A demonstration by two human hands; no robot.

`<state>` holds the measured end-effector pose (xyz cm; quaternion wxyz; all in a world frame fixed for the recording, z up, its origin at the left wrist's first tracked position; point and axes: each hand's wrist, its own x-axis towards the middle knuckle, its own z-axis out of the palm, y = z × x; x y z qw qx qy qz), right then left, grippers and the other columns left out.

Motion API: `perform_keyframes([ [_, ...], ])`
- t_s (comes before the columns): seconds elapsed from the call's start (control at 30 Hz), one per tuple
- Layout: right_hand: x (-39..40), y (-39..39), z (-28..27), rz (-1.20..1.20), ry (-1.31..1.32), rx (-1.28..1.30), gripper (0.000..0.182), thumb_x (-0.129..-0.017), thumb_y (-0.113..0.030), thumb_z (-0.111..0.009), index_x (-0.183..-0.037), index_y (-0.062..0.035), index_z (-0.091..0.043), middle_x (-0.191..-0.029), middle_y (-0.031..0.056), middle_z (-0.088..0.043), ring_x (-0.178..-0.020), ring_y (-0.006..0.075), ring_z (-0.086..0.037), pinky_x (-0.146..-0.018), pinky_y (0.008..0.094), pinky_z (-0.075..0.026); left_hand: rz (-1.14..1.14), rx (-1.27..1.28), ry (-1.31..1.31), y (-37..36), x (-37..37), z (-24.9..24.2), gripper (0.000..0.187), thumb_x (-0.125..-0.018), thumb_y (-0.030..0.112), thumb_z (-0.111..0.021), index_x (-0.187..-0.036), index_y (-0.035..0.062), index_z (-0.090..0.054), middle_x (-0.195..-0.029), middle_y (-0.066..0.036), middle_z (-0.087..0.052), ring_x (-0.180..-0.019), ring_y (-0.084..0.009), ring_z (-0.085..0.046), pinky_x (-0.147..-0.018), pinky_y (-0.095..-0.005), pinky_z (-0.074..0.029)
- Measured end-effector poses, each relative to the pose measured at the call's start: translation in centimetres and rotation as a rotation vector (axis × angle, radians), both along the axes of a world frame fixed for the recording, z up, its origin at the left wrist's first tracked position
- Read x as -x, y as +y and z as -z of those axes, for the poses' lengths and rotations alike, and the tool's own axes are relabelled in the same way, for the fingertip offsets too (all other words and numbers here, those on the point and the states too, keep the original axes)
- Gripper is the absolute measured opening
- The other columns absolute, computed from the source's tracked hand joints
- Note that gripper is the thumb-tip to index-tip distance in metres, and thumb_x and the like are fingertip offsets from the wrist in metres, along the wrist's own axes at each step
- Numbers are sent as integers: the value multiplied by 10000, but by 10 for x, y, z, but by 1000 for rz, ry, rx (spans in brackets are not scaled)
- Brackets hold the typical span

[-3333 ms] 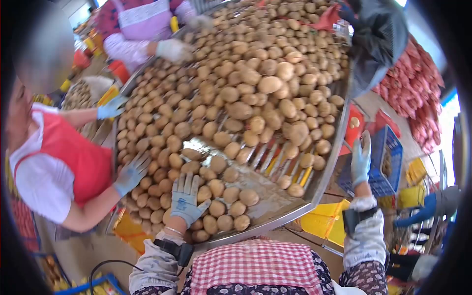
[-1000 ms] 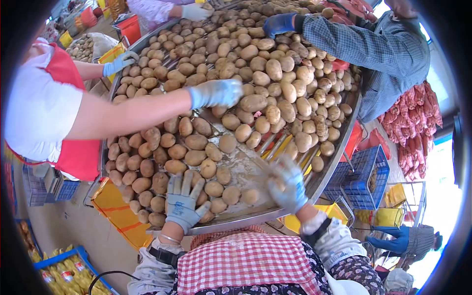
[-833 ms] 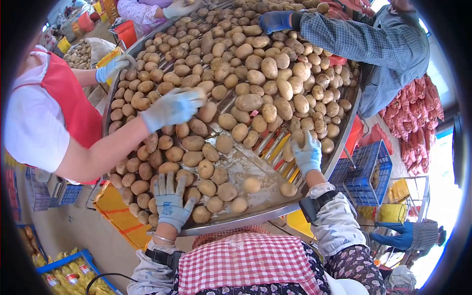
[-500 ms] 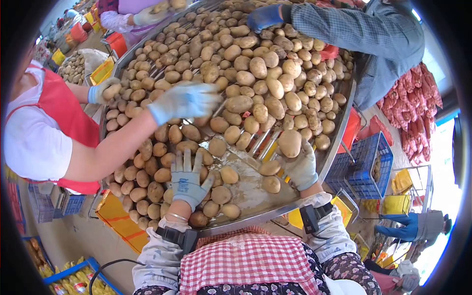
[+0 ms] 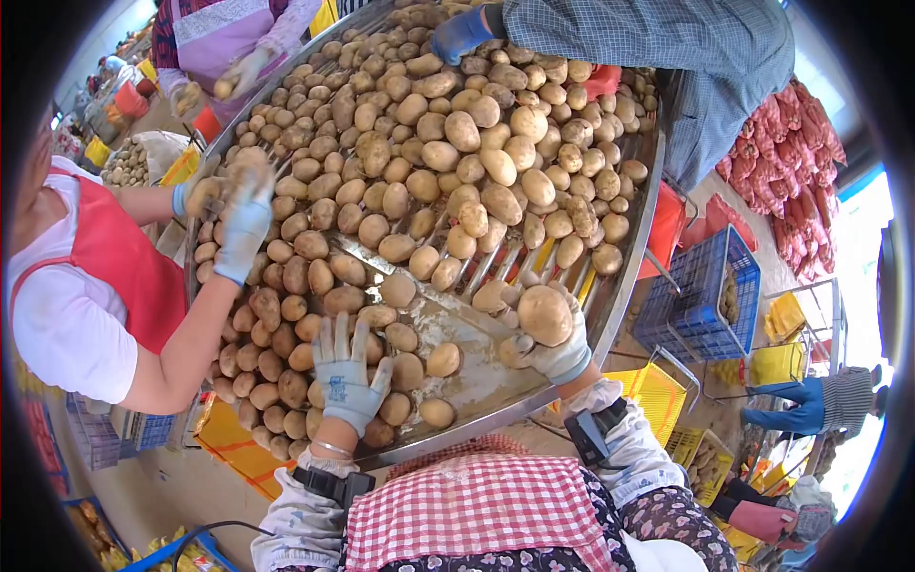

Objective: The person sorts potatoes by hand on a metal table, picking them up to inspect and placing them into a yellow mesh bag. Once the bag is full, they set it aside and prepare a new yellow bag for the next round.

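My left hand (image 5: 349, 374), in a pale blue-grey glove, lies with fingers spread over the potatoes (image 5: 288, 315) at the near left of the metal sorting table. My right hand (image 5: 564, 355), gloved alike, has its fingers curled round a large round potato (image 5: 545, 316). Two smaller potatoes sit against that hand: one potato (image 5: 495, 297) beyond its fingers and another potato (image 5: 516, 352) by its thumb. Between my hands is a bare, muddy metal stretch (image 5: 486, 372), with a few loose potatoes (image 5: 443, 359) close to my left hand.
A co-worker in a red apron (image 5: 129, 253) handles potatoes at the left. Another person's blue glove (image 5: 460, 36) rests on the far pile. The table's metal rim (image 5: 624, 303) curves round my right side. Beyond it are a blue crate (image 5: 701, 300) and a yellow basket (image 5: 658, 391).
My right hand has turned inward and closed on the large potato, which has shifted left and nearer. My left hand stays spread. The red-aproned co-worker's reaching hand has drawn back left.
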<state>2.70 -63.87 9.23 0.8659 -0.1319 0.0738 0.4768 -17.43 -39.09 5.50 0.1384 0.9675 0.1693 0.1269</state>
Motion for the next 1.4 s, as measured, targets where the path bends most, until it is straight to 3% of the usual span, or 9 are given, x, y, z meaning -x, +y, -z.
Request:
perform_keyframes([
  [0.3, -12, -173, -12, 237, -290, 272, 359, -889, -329, -597, -1124, -58, -585, -1002, 132, -630, -956, 274, -619, -723, 421, -547, 169, 29, 98, -11, -16, -5, 603, -800, 358, -590, -1324, 77, -489, -1466, -192, -331, -1365, -452, -239, -1121, -552, -189],
  [0.47, -14, -347, 40, 379, -375, 1331, 272, -923, -175, -575, -1161, -48, -604, -1081, 103, -634, -999, 173, -593, -860, 327, -495, 329, 268, -59, 17, -32, 8, 497, -808, 308, -612, -1236, 59, -571, -1352, -188, -479, -1282, -443, -373, -1084, -533, -273],
  [0.53, 1, -304, 20, 575, -1055, 2063, 278, -908, -74, -574, -1178, -17, -600, -1119, 108, -634, -1035, 173, -586, -929, 297, -459, 115, 147, -147, 26, -69, 1, 529, -828, 319, -603, -1294, 81, -524, -1343, -192, -484, -1263, -437, -395, -1084, -531, -268],
  [0.7, 9, -92, -19, 111, -2011, 1791, 571, -758, -232, -681, -1274, -36, -533, -1257, 190, -556, -1200, 363, -496, -1034, 428, -373, 149, 86, 154, -4, -96, -6, 672, -819, 475, -570, -1390, 153, -420, -1442, -207, -359, -1306, -435, -342, -1106, -559, -183],
  [0.8, 29, -28, 6, 54, -2043, 2016, 631, -740, -323, -675, -1296, -78, -506, -1333, 193, -485, -1254, 402, -422, -1058, 494, -324, 467, 24, 143, -34, -45, -8, 729, -765, 524, -610, -1372, 158, -440, -1456, -193, -324, -1346, -433, -276, -1116, -570, -139],
  [0.87, 39, -4, 9, -320, -2047, 1711, 626, -727, -351, -683, -1278, -105, -515, -1345, 178, -463, -1262, 396, -402, -1045, 540, -307, 393, 58, 145, -27, -19, -11, 746, -751, 526, -625, -1371, 153, -443, -1451, -189, -329, -1349, -434, -267, -1113, -574, -139],
  [1.0, 40, 3, 5, -75, -2385, 1279, 588, -710, -323, -685, -1235, -102, -539, -1260, 181, -507, -1152, 389, -484, -976, 500, -382, 52, 63, 235, 4, 45, -13, 799, -732, 515, -661, -1391, 130, -425, -1463, -196, -319, -1379, -422, -223, -1118, -578, -123],
  [1.2, 27, -27, 24, -347, -1690, 1992, 507, -785, -304, -646, -1228, -81, -543, -1068, 219, -615, -949, 363, -613, -882, 433, -479, -182, 40, 181, 2, 86, -5, 820, -721, 505, -676, -1415, 157, -414, -1491, -227, -274, -1392, -425, -200, -1131, -572, -101],
  [1.4, 58, 34, -17, -546, -1872, 1366, 510, -823, -296, -622, -1271, -77, -517, -1142, 214, -616, -1019, 366, -614, -895, 433, -475, -108, -31, 135, 18, 68, 7, 739, -745, 395, -676, -1406, 170, -434, -1499, -205, -270, -1399, -430, -184, -1134, -569, -114],
])
